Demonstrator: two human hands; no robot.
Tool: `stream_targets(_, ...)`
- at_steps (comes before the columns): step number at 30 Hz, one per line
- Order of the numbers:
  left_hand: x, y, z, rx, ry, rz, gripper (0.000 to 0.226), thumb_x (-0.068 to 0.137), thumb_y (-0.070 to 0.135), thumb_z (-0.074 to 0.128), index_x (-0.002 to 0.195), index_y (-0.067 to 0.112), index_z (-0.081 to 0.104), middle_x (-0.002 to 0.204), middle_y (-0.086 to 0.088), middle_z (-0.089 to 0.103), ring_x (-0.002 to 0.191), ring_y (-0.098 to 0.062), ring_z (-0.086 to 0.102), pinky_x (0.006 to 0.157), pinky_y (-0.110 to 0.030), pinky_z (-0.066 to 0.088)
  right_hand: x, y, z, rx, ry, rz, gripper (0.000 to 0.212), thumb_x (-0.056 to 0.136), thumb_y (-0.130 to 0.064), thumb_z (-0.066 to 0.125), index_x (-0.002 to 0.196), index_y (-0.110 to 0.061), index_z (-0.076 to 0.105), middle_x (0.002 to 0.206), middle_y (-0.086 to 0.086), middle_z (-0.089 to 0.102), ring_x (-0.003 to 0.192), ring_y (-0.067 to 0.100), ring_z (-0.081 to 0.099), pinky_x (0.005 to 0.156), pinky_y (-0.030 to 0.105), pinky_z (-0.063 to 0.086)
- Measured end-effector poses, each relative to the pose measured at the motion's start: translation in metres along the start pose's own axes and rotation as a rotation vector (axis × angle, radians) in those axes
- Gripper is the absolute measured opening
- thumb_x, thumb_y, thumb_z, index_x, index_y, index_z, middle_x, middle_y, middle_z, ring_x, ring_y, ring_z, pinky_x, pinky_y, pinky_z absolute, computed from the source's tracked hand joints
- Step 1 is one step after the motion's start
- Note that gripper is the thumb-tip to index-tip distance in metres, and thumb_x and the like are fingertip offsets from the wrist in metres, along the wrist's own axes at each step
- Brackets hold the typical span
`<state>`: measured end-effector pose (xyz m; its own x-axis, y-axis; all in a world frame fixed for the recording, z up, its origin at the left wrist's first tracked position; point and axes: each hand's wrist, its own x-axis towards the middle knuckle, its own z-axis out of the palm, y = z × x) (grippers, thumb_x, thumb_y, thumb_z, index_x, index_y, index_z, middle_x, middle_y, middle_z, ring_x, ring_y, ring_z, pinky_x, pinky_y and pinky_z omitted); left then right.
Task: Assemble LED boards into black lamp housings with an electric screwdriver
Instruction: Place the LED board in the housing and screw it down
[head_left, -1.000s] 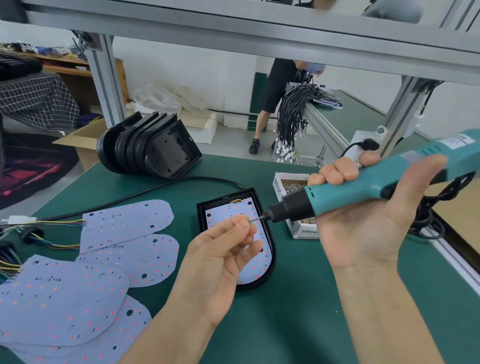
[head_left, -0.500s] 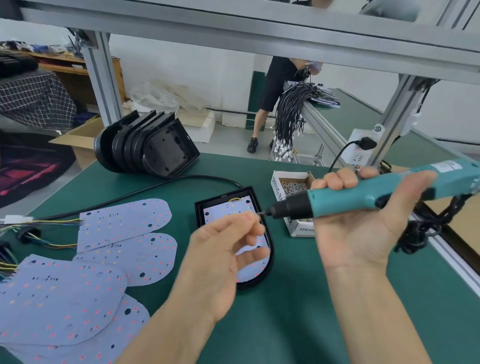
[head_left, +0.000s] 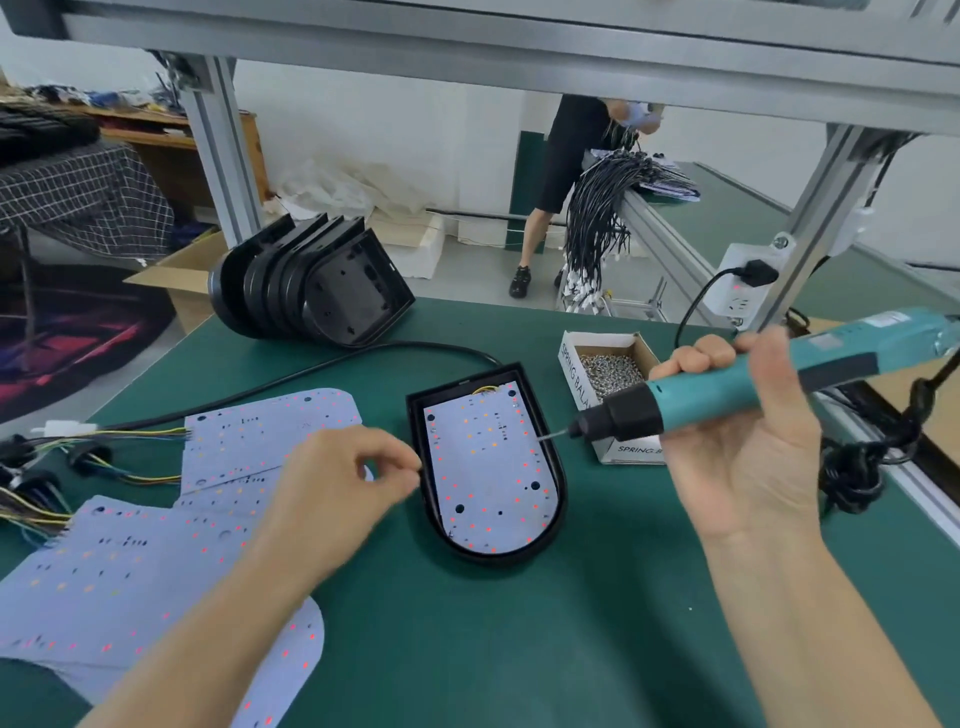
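A black lamp housing (head_left: 558, 470) lies on the green table with a pale LED board (head_left: 488, 467) seated inside it. My right hand (head_left: 743, 457) grips a teal electric screwdriver (head_left: 727, 389), held nearly level, its bit tip over the housing's right rim. My left hand (head_left: 343, 483) hovers at the housing's left edge with thumb and forefinger curled together; whether they pinch a screw is too small to tell. Loose LED boards (head_left: 130, 571) with coloured wires lie at the left.
A stack of empty black housings (head_left: 311, 291) lies on its side at the table's back. A small white box of screws (head_left: 608, 374) stands right of the housing. A black cable (head_left: 322, 369) crosses the table. Another person (head_left: 566, 171) stands beyond it.
My left hand has drawn away from the screwdriver bit, down and left to the housing's left edge. The screwdriver has shifted right, uncovering the LED board.
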<state>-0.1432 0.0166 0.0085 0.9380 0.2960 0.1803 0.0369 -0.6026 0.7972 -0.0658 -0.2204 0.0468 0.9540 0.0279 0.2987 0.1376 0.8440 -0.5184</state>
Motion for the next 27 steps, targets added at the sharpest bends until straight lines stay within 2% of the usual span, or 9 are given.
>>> stream_targets(3,-0.003,0.009,0.011,0.316,-0.195,0.102,0.011,0.078,0.026,0.072,0.069,0.033,0.073,0.072,0.012,0.06,0.079,-0.004,0.05,0.07,-0.019,0.036,-0.001,0.002,0.002,-0.056,-0.002,0.049,0.052,0.054,-0.019,0.092,0.082,-0.02,0.048,0.076,-0.006,0.048,0.067,0.01,0.051,0.077,0.026,0.048)
stream_targets(4,-0.003,0.013,0.015,0.415,-0.229,0.108,0.009,0.079,0.033,0.069,0.072,0.031,0.074,0.073,0.013,0.058,0.083,-0.008,0.05,0.073,-0.024,0.036,-0.002,0.003,0.002,-0.074,-0.002,0.055,0.051,0.055,-0.018,0.09,0.082,-0.021,0.047,0.076,-0.006,0.047,0.067,0.01,0.051,0.077,0.025,0.048)
stream_targets(6,0.002,0.021,0.022,0.622,-0.291,0.112,0.018,0.079,0.041,0.065,0.076,0.026,0.075,0.075,0.012,0.06,0.085,-0.013,0.051,0.075,-0.027,0.033,-0.004,0.003,0.004,-0.123,0.0,0.064,0.037,0.063,-0.019,0.079,0.081,-0.022,0.047,0.074,-0.007,0.047,0.066,0.01,0.05,0.076,0.025,0.047)
stream_targets(7,0.005,0.026,0.027,0.722,-0.315,0.111,0.021,0.079,0.041,0.064,0.073,0.022,0.071,0.075,0.009,0.06,0.081,-0.014,0.052,0.074,-0.027,0.032,-0.006,0.004,0.004,-0.123,-0.005,0.072,0.033,0.065,-0.02,0.076,0.081,-0.023,0.047,0.073,-0.007,0.046,0.066,0.01,0.05,0.075,0.024,0.048)
stream_targets(9,0.012,0.038,0.034,0.895,-0.352,0.11,0.025,0.078,0.03,0.063,0.061,0.017,0.051,0.064,0.004,0.05,0.062,-0.016,0.045,0.063,-0.027,0.029,-0.007,0.006,0.004,-0.116,-0.004,0.078,0.031,0.065,-0.02,0.074,0.081,-0.023,0.047,0.071,-0.007,0.046,0.065,0.009,0.051,0.074,0.023,0.048)
stream_targets(11,0.019,0.05,0.04,1.015,-0.409,0.098,0.029,0.079,0.017,0.06,0.062,0.016,0.036,0.063,0.002,0.041,0.053,-0.014,0.036,0.051,-0.026,0.022,-0.008,0.005,0.006,-0.125,-0.009,0.073,0.029,0.067,-0.021,0.073,0.081,-0.023,0.047,0.07,-0.007,0.046,0.065,0.009,0.051,0.072,0.023,0.049)
stream_targets(15,0.027,0.058,0.049,1.047,-0.514,0.074,0.026,0.079,0.005,0.054,0.065,0.014,0.035,0.066,0.001,0.039,0.053,-0.013,0.035,0.045,-0.023,0.025,-0.01,0.002,0.009,-0.132,-0.01,0.054,0.027,0.067,-0.022,0.073,0.078,-0.023,0.049,0.069,-0.007,0.047,0.064,0.009,0.05,0.072,0.024,0.049)
stream_targets(23,0.029,0.057,0.042,1.021,-0.558,0.021,0.03,0.08,0.002,0.053,0.061,0.012,0.033,0.062,-0.001,0.035,0.053,-0.014,0.032,0.046,-0.023,0.024,-0.016,-0.008,0.01,-0.131,-0.025,0.03,0.026,0.068,-0.023,0.072,0.077,-0.022,0.047,0.067,-0.008,0.047,0.063,0.009,0.05,0.07,0.024,0.049)
stream_targets(27,0.027,0.064,0.049,1.178,-0.575,0.074,0.026,0.082,0.0,0.051,0.067,0.014,0.035,0.067,0.001,0.038,0.057,-0.014,0.038,0.047,-0.023,0.026,-0.02,-0.008,0.01,-0.125,-0.026,0.029,0.025,0.07,-0.024,0.071,0.077,-0.022,0.047,0.068,-0.007,0.045,0.064,0.01,0.049,0.071,0.024,0.049)
